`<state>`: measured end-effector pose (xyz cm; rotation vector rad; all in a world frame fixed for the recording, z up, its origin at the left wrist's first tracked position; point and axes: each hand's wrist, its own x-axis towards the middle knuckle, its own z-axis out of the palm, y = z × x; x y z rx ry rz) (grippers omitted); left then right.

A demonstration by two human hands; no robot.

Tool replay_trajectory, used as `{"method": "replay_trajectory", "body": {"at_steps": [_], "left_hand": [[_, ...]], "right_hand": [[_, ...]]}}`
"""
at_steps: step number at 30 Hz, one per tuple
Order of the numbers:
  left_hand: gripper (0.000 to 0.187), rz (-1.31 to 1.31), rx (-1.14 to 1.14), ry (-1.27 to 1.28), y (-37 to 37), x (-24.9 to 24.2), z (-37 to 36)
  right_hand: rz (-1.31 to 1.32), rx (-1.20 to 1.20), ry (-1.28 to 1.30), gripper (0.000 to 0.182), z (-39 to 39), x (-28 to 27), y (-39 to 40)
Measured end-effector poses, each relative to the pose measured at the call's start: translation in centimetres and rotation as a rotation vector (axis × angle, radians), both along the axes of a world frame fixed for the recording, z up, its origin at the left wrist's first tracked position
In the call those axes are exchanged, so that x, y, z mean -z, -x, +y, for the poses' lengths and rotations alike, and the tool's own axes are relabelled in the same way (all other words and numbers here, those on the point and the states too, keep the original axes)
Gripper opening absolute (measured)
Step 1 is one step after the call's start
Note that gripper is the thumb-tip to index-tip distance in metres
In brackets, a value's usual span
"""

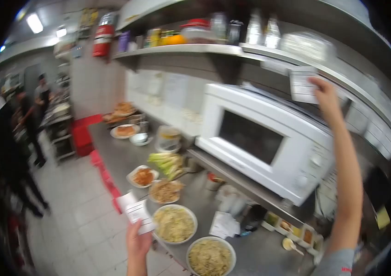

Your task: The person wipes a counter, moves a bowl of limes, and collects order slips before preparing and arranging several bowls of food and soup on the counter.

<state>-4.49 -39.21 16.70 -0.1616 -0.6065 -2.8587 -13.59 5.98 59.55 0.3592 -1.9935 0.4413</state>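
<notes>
My left hand [138,241] is closed on printed order slips [138,214], low in the view beside the counter's front edge. Raised high on the right, my right hand [325,97] pinches another white order slip [302,85] near the edge of the wall shelf [181,49]. Below that slip stands a white microwave [260,142] with its door shut. Two bowls of pale, chopped-looking food, the upper bowl [174,224] and the lower bowl [211,257], sit just right of my left hand. More slips [354,115] hang along the shelf edge beyond my right arm.
On the steel counter [260,253] are plates of food, lettuce [167,163], crumpled papers [224,224] and small condiment tubs [292,227]. Bottles and containers line the shelf. Several people [9,142] stand in the aisle at left. A fire extinguisher [104,37] hangs behind.
</notes>
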Motion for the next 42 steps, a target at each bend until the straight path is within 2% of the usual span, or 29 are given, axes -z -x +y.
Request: {"method": "replay_trajectory", "body": {"at_steps": [3,6,9,11,13,15,17,18,20,21,23,24,28,31,33,35,36,37,38,39,40,42], "left_hand": [[0.036,0.032,0.049,0.022,-0.3,-0.1,0.6],[0.035,0.074,0.082,0.015,-0.7,0.1,0.9],[0.036,0.096,0.114,0.026,-1.0,0.7,0.8],[0.035,0.091,0.082,0.052,-1.6,0.4,0.8],[0.034,0.084,0.046,0.074,-2.8,-0.5,1.1],[0.036,0.034,-0.011,0.0,-4.4,-1.6,1.2],[0.036,0.026,-0.027,-0.021,-5.4,-0.6,0.6],[0.036,0.018,-0.037,-0.038,-6.0,0.1,0.2],[0.035,-0.028,-0.075,-0.042,-7.2,0.9,-0.3],[0.033,-0.081,-0.106,-0.044,-7.9,1.5,-0.5],[0.03,-0.089,-0.124,-0.052,-9.1,2.6,-1.0],[0.029,-0.097,-0.133,-0.048,-9.9,2.6,-1.0],[0.031,-0.074,-0.149,-0.05,-12.9,2.8,-0.7],[0.037,-0.009,-0.147,0.025,-15.1,1.4,1.5],[0.045,0.056,-0.09,0.076,-16.6,0.1,3.1],[0.044,0.015,-0.119,0.137,-18.0,-1.7,5.0],[0.043,0.03,-0.105,0.119,-18.7,-2.3,5.7],[0.041,0.056,-0.107,0.123,-19.2,-2.4,6.2],[0.04,0.067,-0.131,0.112,-19.7,-2.2,6.9],[0.039,0.084,-0.148,0.104,-20.5,-2.2,7.6],[0.039,0.084,-0.167,0.128,-21.8,-2.5,8.2],[0.038,0.063,-0.221,0.15,-24.4,-2.3,9.5]], "right_hand": [[-0.156,0.049,0.187,0.039,-0.9,0.9,-1.9],[-0.197,-0.148,0.372,0.034,-2.0,1.8,-2.8],[-0.051,-0.262,0.463,0.033,-1.6,1.3,-1.2],[-0.05,-0.255,0.452,0.034,-0.8,0.3,0.2],[0.042,-0.135,0.335,0.033,-1.9,0.2,0.6],[0.092,-0.196,0.372,0.032,-3.0,0.7,0.5],[0.031,0.053,0.207,0.029,-4.1,1.1,-1.5],[0.033,0.046,0.205,0.029,-4.6,1.8,-3.0],[0.225,0.227,-0.191,0.026,-5.2,3.0,-5.8],[0.228,0.221,-0.196,0.026,-4.8,2.8,-6.0],[0.553,0.463,-0.392,0.025,-2.7,2.8,-6.6],[0.491,0.586,-0.398,0.028,-1.4,2.4,-6.3],[0.545,0.644,-0.446,0.03,0.0,2.2,-6.6],[0.592,0.496,-0.437,0.032,-2.7,2.9,-7.7],[0.492,0.143,-0.43,0.029,-7.3,5.2,-9.7],[0.118,-0.398,-0.373,0.026,-12.7,10.5,-12.0],[-0.188,-0.645,-0.336,0.028,-15.2,14.1,-13.6],[-0.717,-0.766,-0.259,0.032,-17.6,16.9,-16.8],[-0.925,-0.947,-0.239,0.039,-19.1,20.9,-17.6],[-1.2,-1.151,-0.035,0.048,-20.5,24.5,-18.9],[-1.339,-1.238,0.045,0.057,-21.8,26.5,-20.8],[-1.405,-1.33,0.192,0.054,-23.2,29.8,-23.1]]}}
